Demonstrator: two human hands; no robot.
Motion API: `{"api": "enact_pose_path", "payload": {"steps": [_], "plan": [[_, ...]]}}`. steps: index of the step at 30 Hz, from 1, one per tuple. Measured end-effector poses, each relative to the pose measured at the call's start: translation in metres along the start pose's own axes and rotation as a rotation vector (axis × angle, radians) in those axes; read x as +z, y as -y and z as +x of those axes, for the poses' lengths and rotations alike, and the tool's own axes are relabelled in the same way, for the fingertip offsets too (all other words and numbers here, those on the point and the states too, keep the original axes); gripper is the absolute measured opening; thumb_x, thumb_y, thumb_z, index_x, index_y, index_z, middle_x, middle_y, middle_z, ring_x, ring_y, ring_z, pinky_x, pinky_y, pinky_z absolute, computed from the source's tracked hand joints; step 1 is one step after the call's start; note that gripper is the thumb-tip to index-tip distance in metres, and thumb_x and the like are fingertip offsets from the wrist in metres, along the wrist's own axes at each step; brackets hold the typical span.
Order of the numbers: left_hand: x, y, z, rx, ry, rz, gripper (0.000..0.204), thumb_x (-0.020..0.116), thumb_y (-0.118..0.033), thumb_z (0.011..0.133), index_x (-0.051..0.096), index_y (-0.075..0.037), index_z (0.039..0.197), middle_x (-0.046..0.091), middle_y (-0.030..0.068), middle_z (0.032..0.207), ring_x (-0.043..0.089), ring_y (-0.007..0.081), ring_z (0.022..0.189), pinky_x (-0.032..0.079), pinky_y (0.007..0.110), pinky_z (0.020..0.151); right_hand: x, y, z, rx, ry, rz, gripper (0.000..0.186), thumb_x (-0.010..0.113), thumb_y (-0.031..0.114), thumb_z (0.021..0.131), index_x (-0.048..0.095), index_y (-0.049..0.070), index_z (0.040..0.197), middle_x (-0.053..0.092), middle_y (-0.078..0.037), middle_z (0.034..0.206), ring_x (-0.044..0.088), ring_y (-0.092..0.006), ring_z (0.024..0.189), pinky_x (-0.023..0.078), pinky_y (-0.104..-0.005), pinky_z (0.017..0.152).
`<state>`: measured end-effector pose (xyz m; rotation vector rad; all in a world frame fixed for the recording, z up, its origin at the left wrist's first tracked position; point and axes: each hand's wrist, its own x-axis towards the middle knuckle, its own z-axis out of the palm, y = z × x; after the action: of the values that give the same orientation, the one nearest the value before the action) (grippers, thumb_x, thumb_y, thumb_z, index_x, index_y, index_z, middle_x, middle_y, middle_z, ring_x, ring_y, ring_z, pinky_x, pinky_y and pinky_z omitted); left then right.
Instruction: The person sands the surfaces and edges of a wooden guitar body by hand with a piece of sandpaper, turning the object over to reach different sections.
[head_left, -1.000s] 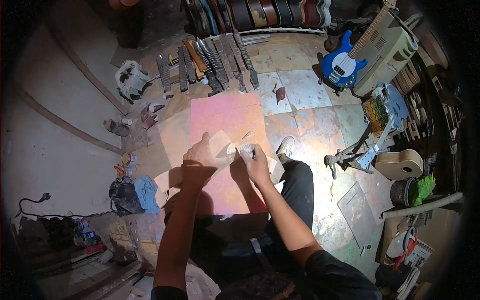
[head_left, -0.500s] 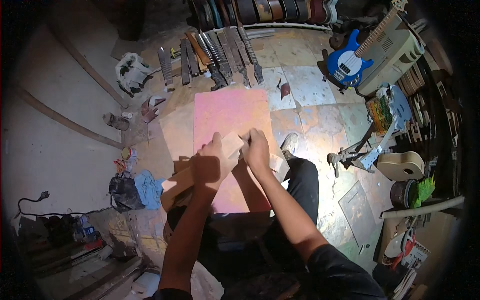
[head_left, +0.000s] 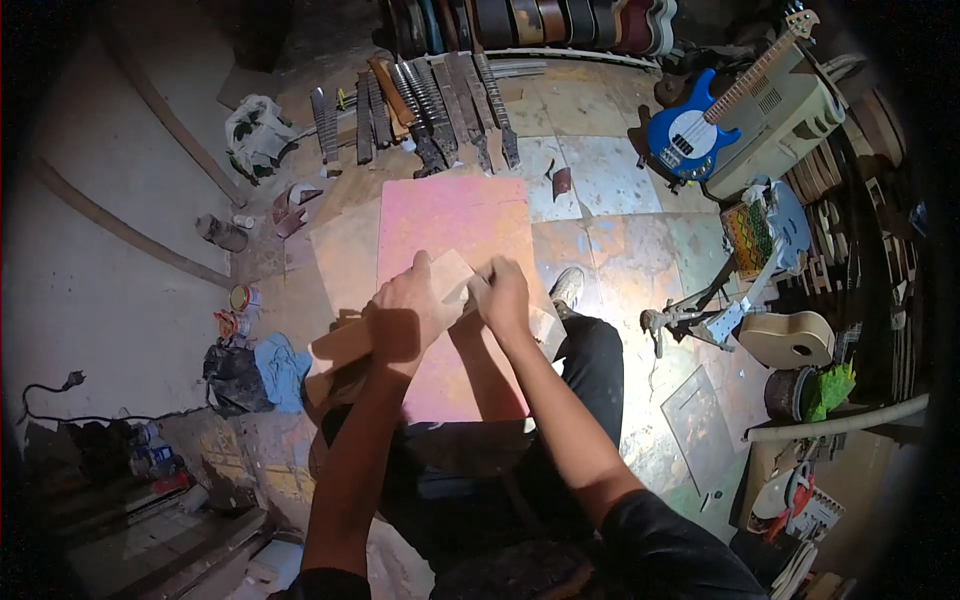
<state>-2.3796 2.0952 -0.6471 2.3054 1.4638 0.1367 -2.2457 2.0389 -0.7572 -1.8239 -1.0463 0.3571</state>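
Observation:
My left hand (head_left: 408, 300) is wrapped round a pale wooden piece (head_left: 451, 272) whose squarish end sticks out past the thumb. A brown wooden length (head_left: 340, 343) shows on the other side of that wrist; I cannot tell whether it is the same piece. Against the pale end, my right hand (head_left: 502, 292) is closed with its fingers curled in. Whatever those fingers hold is hidden. Both hands are above a pink, orange-tinged board (head_left: 455, 215) that lies between my legs.
Several guitar necks (head_left: 425, 110) lie at the far side. A blue bass guitar (head_left: 692, 135) leans on a beige case at the back right. An unpainted small guitar body (head_left: 788, 340) and a metal stand (head_left: 690, 322) are at the right. A blue cloth (head_left: 281, 370) lies at the left.
The view has shifted slightly, so the whole scene sits a little further left. My right hand has turned a little at the wooden piece's end; my left keeps its grip.

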Motion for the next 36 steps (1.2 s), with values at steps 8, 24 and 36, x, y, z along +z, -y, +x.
{"api": "enact_pose_path", "payload": {"steps": [8, 24, 36], "plan": [[0.003, 0.004, 0.001, 0.007, 0.007, 0.021, 0.063, 0.081, -0.047, 0.073, 0.056, -0.003, 0.111, 0.073, 0.0252, 0.091, 0.071, 0.0466, 0.087, 0.056, 0.054, 0.078, 0.007, -0.003, 0.002, 0.021, -0.027, -0.059, 0.031, 0.081, 0.015, 0.083, 0.055, -0.001, 0.076, 0.058, -0.02, 0.073, 0.057, -0.0391, 0.075, 0.046, -0.048, 0.069], [0.005, 0.003, -0.003, -0.014, -0.003, 0.015, 0.063, 0.08, -0.049, 0.075, 0.056, -0.003, 0.111, 0.074, 0.0249, 0.091, 0.072, 0.0457, 0.088, 0.056, 0.053, 0.078, -0.001, -0.002, 0.001, 0.026, 0.032, -0.071, 0.031, 0.082, 0.015, 0.081, 0.056, -0.001, 0.075, 0.056, -0.022, 0.083, 0.059, -0.0409, 0.082, 0.047, -0.0492, 0.072], [-0.001, -0.001, -0.002, 0.026, 0.0, 0.006, 0.052, 0.076, -0.043, 0.082, 0.056, -0.003, 0.108, 0.073, 0.0237, 0.085, 0.072, 0.0445, 0.086, 0.056, 0.055, 0.078, 0.003, -0.014, 0.001, -0.03, 0.063, -0.014, 0.029, 0.081, 0.011, 0.084, 0.057, -0.001, 0.076, 0.055, -0.021, 0.084, 0.057, -0.0389, 0.08, 0.047, -0.0461, 0.073]]}}
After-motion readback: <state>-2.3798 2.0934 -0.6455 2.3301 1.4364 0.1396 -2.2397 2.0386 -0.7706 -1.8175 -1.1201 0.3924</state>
